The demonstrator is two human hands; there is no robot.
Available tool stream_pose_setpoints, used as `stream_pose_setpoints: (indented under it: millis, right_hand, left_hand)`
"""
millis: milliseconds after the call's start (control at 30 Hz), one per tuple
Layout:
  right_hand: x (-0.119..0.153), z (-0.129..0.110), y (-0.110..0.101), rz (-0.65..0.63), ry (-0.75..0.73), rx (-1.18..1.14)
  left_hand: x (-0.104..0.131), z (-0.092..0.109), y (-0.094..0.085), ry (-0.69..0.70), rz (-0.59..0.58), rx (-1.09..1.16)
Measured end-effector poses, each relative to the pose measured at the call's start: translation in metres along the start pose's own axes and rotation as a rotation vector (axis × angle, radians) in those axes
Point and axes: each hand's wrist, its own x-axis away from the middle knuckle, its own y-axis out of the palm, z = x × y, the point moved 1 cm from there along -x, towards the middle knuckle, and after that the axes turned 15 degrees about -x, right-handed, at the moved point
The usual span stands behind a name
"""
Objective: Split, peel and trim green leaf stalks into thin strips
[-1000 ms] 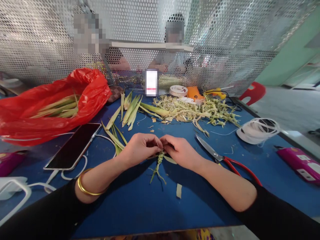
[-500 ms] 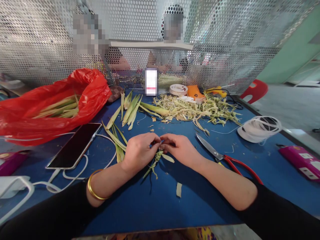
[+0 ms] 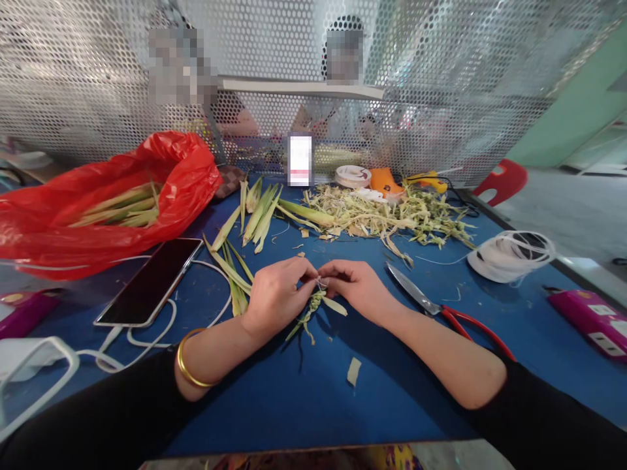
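Note:
My left hand and my right hand meet over the middle of the blue table, thumbs and fingers pinched close together. A thin white string shows between the fingertips. From that spot hangs a small braided piece of green corn husk, with loose strips at its lower end and one pale leaf sticking out to the right. A gold bangle circles my left wrist. Below the hands lies a small pale scrap of husk. Long husk leaves lie just beyond my left hand.
Red-handled scissors and a white string coil are at right. A phone on a cable and a red bag of husks are at left. Husk scraps pile before the perforated screen; people sit behind it.
The fingertips have drawn slightly apart, and the white string between them shows more plainly. The whole view has shifted a little.

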Motion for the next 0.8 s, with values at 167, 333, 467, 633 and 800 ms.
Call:
stream_pose_setpoints:
  millis: [167, 333, 467, 633, 800]
  right_hand:
    - [-0.001, 0.005, -0.003, 0.036, -0.022, 0.049]
    - [0.000, 0.002, -0.004, 0.072, 0.018, 0.043]
    - [0.002, 0.000, -0.004, 0.074, 0.050, 0.015]
    - [0.005, -0.004, -0.013, 0.059, -0.028, 0.264]
    - [0.010, -0.019, -0.019, 0.033, -0.075, 0.479]
  left_hand:
    - [0.000, 0.000, 0.000, -0.025, -0.029, 0.038]
    - [0.000, -0.001, -0.001, -0.058, -0.053, 0.062]
    - [-0.001, -0.002, -0.001, -0.082, -0.070, 0.062]
    - [-0.004, -0.006, -0.004, -0.134, -0.099, 0.047]
    - [-0.007, -0.013, -0.005, -0.225, -0.148, -0.158]
